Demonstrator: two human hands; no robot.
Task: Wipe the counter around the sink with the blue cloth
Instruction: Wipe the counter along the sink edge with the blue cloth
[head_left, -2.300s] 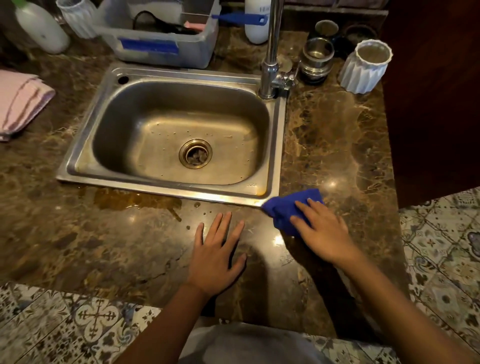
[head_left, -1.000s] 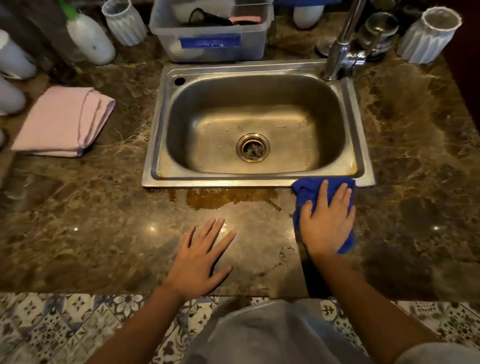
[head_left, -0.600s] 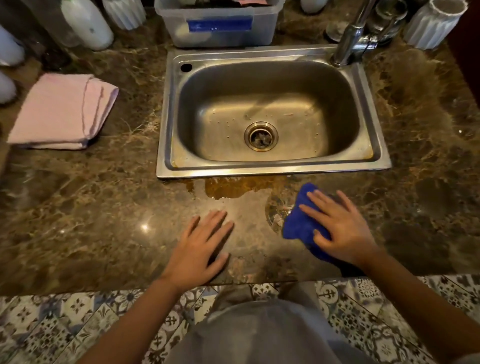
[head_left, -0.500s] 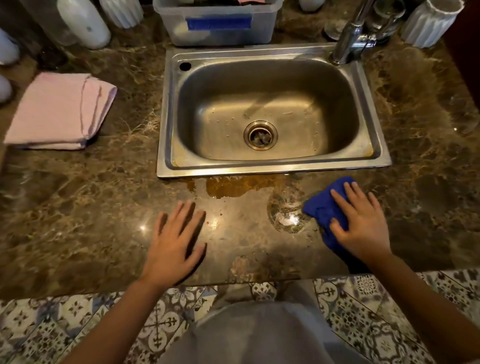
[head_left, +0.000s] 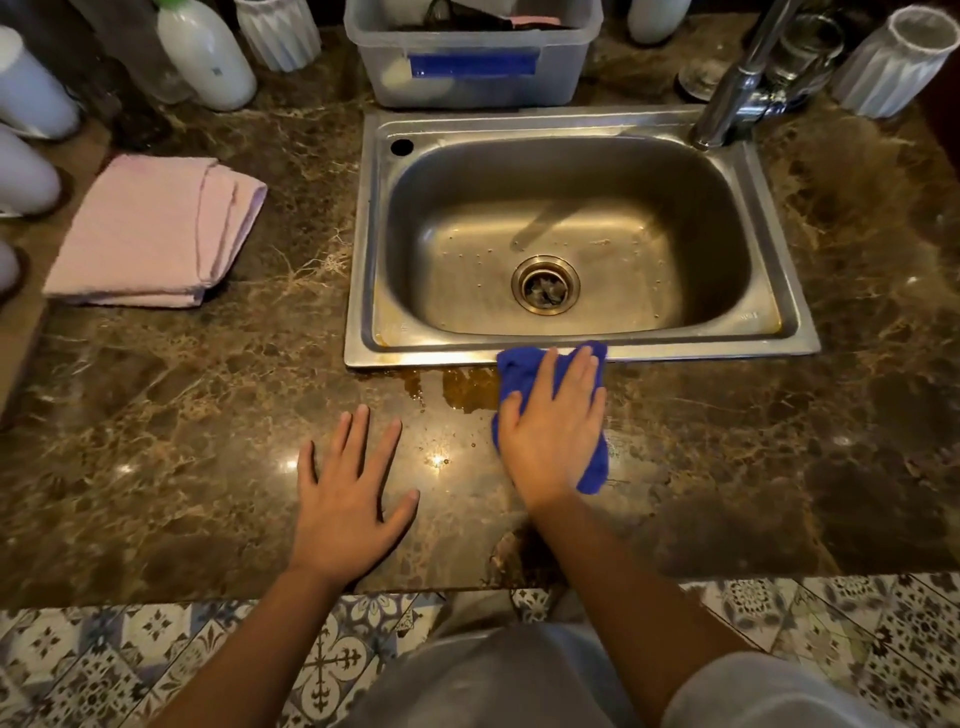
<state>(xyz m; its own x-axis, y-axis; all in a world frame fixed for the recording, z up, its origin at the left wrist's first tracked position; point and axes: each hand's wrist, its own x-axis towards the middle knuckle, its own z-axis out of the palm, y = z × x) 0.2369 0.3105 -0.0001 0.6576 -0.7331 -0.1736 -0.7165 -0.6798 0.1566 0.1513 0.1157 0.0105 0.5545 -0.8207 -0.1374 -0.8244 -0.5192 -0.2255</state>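
1. Since half a second ago, the right hand (head_left: 553, 426) has slid the blue cloth (head_left: 524, 371) leftward and up, from the bare stone right of the spill to the sink's front rim, where the cloth's top edge now overlaps the steel.
2. Left hand (head_left: 348, 499) sits a little nearer the middle than it did then, fingers spread, palm flat on the table (head_left: 156, 441), holding nothing; I'd say it is only bracing the body.
3. Right hand lies flat with fingers nearly straight, pressing the cloth down rather than gripping it; blue shows past the fingertips and by the wrist.
4. Amber puddle (head_left: 467, 387) along the front of the sink (head_left: 363, 260) is still there, just beside the cloth's left edge, with a thin streak running on toward the sink's left corner.
5. Progress, as I judge it: the front strip is underway, with the cloth reaching the spill but not across it. The stone to the right of the cloth looks free of liquid.
6. Left to do, by the look of it: the rest of the puddle, then the left side by the pink folded cloth (head_left: 156, 228), the back strip under the plastic tub (head_left: 470, 78), and round the tap (head_left: 727, 98).
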